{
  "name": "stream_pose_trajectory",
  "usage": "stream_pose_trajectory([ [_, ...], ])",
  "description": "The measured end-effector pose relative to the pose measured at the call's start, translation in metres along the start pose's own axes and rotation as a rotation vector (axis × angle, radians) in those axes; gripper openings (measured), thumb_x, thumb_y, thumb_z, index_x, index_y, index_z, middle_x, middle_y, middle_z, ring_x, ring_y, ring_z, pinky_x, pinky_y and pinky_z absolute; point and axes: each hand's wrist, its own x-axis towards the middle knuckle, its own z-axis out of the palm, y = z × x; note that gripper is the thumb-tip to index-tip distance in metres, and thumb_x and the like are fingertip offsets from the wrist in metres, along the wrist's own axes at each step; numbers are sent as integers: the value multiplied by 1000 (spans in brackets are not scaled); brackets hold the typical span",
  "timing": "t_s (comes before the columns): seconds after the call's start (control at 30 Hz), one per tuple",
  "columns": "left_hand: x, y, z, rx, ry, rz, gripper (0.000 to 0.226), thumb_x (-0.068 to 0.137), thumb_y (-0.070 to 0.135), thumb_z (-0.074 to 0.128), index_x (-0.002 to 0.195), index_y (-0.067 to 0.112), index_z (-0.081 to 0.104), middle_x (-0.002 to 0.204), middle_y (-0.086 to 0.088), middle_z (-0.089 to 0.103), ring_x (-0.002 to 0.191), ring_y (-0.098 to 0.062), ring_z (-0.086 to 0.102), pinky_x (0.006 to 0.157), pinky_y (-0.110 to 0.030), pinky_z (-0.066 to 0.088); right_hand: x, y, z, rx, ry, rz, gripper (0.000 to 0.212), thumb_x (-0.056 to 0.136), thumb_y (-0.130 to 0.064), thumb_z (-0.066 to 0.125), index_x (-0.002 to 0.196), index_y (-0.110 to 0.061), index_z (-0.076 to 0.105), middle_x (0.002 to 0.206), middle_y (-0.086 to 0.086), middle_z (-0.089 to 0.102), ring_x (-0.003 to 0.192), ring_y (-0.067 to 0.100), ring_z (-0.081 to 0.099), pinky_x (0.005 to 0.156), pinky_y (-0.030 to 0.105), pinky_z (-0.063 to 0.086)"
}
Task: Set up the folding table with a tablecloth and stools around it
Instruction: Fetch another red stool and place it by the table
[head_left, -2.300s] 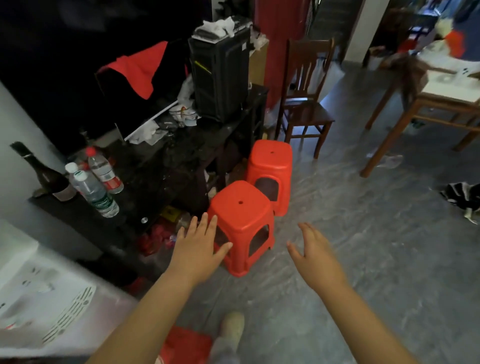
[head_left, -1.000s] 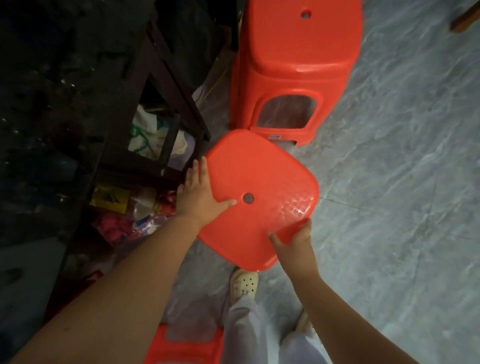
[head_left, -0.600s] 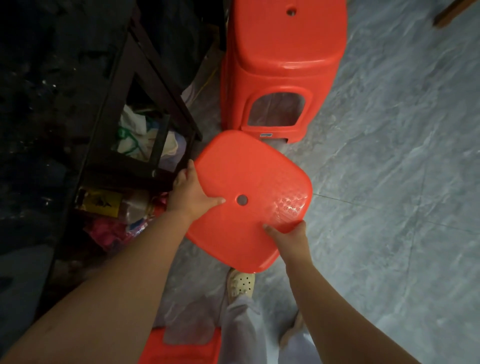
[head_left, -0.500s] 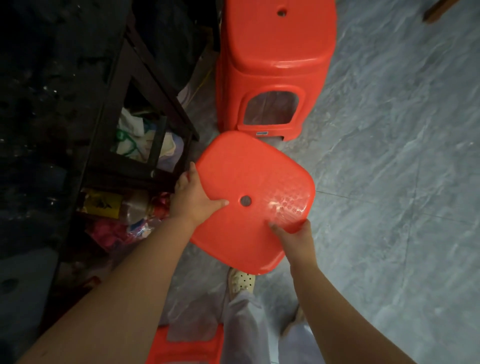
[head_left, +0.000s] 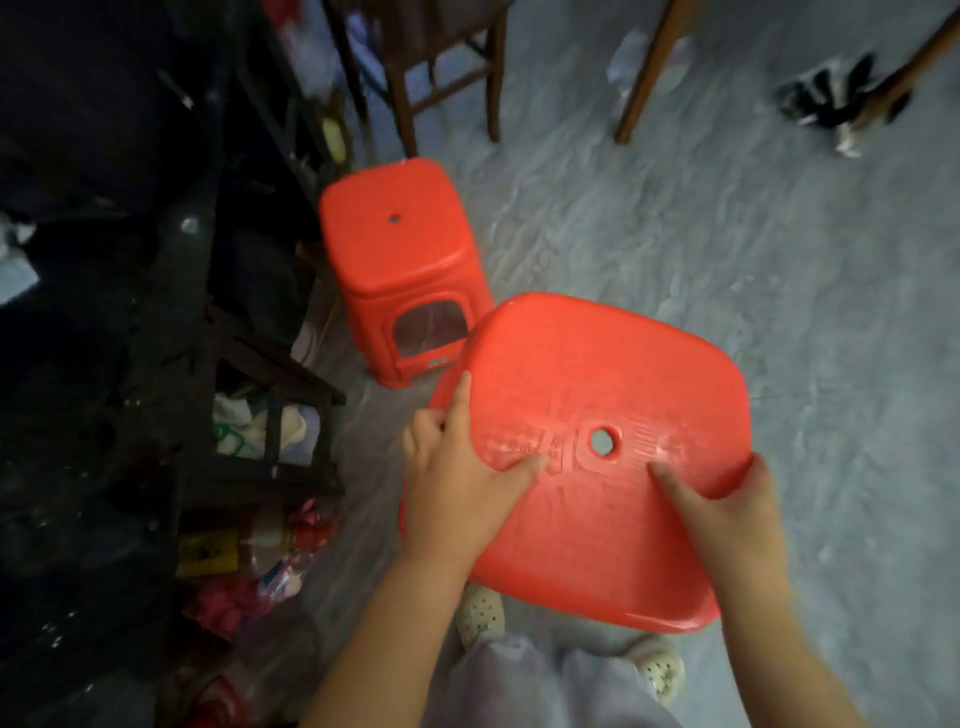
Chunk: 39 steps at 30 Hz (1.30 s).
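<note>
- Both hands hold one red stool (head_left: 597, 457), seat toward the camera, above the feet (head_left: 480, 613) and the grey floor (head_left: 779, 291).
- Left hand (head_left: 452, 493): fingers wrapped over the seat's left edge, thumb flat on top, tip just left of the centre hole (head_left: 601, 441).
- Right hand (head_left: 727, 514): thumb on the seat just right of and below the hole, fingers curled under the right edge, hidden.
- Seat is roughly square with rounded corners, no clear long axis; it is tilted, far-left corner up. Legs point away, hidden behind the seat.
- Dark shelf unit (head_left: 270, 395), left of the left fingers: open lower compartment holds pale bundled cloth (head_left: 249, 426). Loose packets and wrappers (head_left: 260, 551) lie on the floor below it.
- Since the earlier frame: the held seat fills far more of the view and sits further right; the view has swung up.
- Second red stool (head_left: 400, 260) stands upright on the floor beyond the left fingers, apart from the held one, now smaller and higher in view.
- Farther: wooden chair legs (head_left: 447, 67) and table leg (head_left: 644, 73); blurred black-and-white object (head_left: 831, 104), far right.
</note>
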Motion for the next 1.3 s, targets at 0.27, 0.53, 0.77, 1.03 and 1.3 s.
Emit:
stream_pose_trajectory([
  [0.27,-57,220,24,44,42,296,111,53,62,74,147,25,29,110,-14,45,110,-31,39,101,-36,28,24,4,-214,109,246,-83,78,59,-57,78,117,-15,47,119,11,60,109,31,58,90,46,49],
  [0.53,-156,435,91,-9,-12,565,108,57,58,78,148,28,27,114,-15,41,118,-31,34,104,-42,29,32,62,-438,222,585,-137,96,55,-72,66,127,-12,45,122,7,59,112,27,57,94,45,48],
  [0.77,-237,576,175,-102,-142,802,107,59,56,78,148,29,26,116,-17,40,120,-30,32,106,-42,27,30,135,-591,215,886,-57,109,55,-77,59,138,-10,38,135,8,52,125,29,48,100,47,43],
  [1.03,-299,694,326,-140,-381,986,110,57,58,78,148,29,24,119,-11,38,121,-25,29,108,-40,24,63,244,-706,186,1098,155,108,66,-65,69,148,-10,25,145,9,42,133,28,39,106,45,38],
  [1.3,-333,826,506,-58,-618,1039,113,55,63,77,149,25,25,118,-14,41,120,-30,31,106,-44,27,156,341,-826,150,1156,439,103,65,-68,67,144,-13,29,138,6,48,128,29,44,99,44,44],
])
